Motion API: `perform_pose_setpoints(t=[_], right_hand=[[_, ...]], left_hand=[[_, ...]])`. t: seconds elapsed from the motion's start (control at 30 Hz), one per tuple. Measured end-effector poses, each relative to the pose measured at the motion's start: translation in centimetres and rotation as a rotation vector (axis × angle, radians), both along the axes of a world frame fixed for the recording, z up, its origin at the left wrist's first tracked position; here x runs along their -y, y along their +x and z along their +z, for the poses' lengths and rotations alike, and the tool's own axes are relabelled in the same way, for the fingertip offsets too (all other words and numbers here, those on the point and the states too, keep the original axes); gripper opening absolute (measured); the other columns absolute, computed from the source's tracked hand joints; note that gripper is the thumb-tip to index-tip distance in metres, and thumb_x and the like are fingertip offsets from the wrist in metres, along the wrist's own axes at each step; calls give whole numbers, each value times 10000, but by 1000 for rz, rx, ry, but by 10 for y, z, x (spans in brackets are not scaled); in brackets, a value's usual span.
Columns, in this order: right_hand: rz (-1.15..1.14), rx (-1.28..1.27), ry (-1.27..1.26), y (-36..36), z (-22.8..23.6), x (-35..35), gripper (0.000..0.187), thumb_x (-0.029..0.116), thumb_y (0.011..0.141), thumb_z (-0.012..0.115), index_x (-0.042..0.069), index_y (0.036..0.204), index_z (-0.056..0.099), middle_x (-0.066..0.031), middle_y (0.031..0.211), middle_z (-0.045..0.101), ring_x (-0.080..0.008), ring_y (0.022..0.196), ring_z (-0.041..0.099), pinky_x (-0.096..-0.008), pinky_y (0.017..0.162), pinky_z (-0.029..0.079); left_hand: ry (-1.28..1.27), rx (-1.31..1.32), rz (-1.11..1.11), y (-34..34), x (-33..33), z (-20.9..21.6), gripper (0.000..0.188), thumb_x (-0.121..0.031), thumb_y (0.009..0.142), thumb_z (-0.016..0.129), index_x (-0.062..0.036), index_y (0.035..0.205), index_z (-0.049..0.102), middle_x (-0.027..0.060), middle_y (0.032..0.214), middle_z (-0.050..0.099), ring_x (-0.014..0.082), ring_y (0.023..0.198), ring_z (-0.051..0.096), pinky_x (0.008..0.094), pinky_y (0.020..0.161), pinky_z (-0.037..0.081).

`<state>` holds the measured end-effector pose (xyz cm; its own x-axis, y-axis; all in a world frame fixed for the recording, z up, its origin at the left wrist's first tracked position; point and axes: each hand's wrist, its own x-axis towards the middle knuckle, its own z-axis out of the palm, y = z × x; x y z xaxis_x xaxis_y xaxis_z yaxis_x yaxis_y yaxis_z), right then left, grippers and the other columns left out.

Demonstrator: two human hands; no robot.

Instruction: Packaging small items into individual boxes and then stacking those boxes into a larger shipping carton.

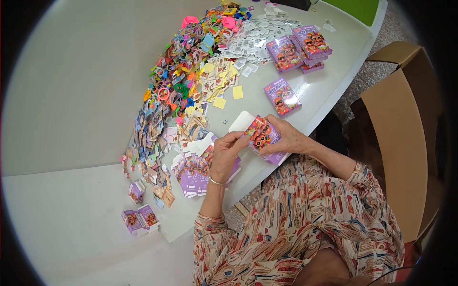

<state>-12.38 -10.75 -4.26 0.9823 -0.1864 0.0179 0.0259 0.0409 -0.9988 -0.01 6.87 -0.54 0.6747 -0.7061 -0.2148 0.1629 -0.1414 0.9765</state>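
Observation:
A small purple printed box (262,133) with a white flap raised at its far end is between my two hands. My left hand (225,155) pinches its left side near the flap, and my right hand (287,137) wraps round its right side. Under and beside my left wrist lies a fanned stack of flat purple cartons (193,174). Just beyond my right hand a closed purple box (283,97) lies on the table. Whether anything is inside the held box cannot be seen.
More closed boxes (312,43) are stacked at the far right. A long heap of small colourful toys (183,71) runs beside yellow cards (219,83) and white packets (257,35). Folded boxes (139,219) lie at left. A large open cardboard carton (393,124) stands right, past the table edge.

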Motion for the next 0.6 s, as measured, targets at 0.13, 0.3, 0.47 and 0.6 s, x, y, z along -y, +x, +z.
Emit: perform_pose_setpoints(t=[0.13, 0.3, 0.47, 0.6], right_hand=[[131, -19, 8, -3, 2, 4, 634, 275, 663, 846, 8, 1109, 483, -86, 970, 604, -135, 910, 558, -282, 818, 447], [169, -3, 51, -7, 0, 5, 615, 233, 663, 859, 28, 1115, 496, -30, 997, 579, -99, 941, 525, -263, 843, 432], [147, 48, 17, -6, -4, 8, 585, 199, 701, 834, 25, 1146, 497, -29, 1015, 588, -99, 953, 529, -263, 851, 434], [178, 57, 20, -4, -3, 8, 528, 236, 782, 772, 11, 1179, 507, -64, 1010, 614, -114, 939, 551, -283, 843, 446]], left_hand=[[174, 19, -290, 8, 3, 24, 519, 3, 849, 641, -19, 1336, 463, 44, 955, 648, 48, 792, 572, 195, 712, 466], [233, 82, -556, 9, 12, 47, 748, -33, 863, 637, -96, 1489, 232, 21, 948, 604, 23, 612, 458, 206, 553, 409], [313, 247, -587, 1, 5, 28, 698, -98, 878, 647, -71, 1468, 274, 143, 1390, 449, 173, 990, 594, 276, 782, 510], [214, 560, -629, 0, 4, 18, 646, -102, 892, 623, -48, 1448, 300, 193, 1363, 473, 278, 1006, 614, 327, 855, 501]])
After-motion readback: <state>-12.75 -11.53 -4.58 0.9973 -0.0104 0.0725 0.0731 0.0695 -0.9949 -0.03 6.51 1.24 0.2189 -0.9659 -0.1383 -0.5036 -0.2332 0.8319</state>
